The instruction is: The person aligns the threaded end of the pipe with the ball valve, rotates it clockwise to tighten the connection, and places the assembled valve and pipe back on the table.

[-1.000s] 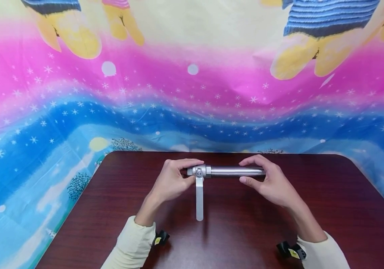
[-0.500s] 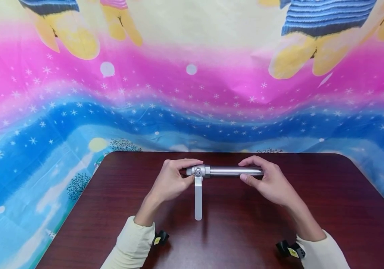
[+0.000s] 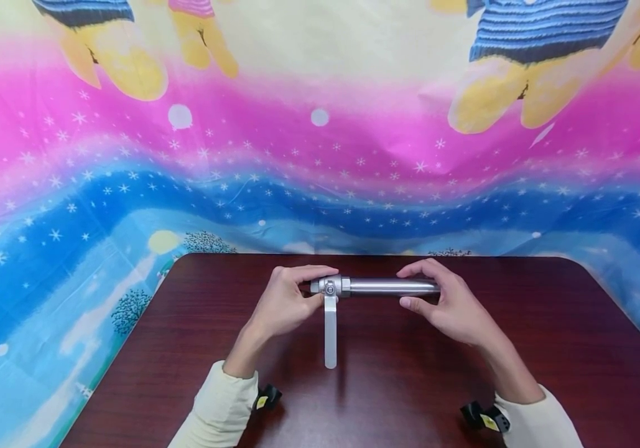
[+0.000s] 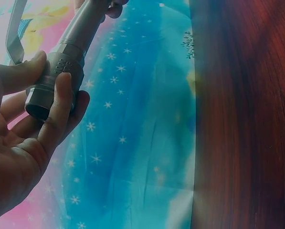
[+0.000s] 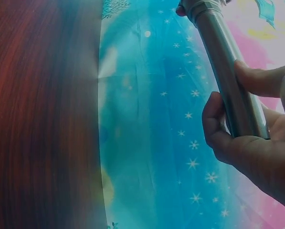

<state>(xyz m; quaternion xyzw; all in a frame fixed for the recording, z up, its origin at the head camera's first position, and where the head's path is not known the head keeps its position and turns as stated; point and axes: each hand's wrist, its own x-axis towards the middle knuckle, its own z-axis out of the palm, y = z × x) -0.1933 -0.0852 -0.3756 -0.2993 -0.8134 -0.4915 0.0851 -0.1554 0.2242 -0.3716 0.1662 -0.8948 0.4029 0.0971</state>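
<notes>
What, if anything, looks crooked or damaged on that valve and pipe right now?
Nothing stands out. The pipe sits straight in line with the valve, the handle looks whole, and no spill shows on the table. The valve's inside is too dark to judge.

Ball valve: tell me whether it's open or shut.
The ball valve looks shut: its lever stands crosswise to the metal pipe, though its inside isn't visible to confirm.
</notes>
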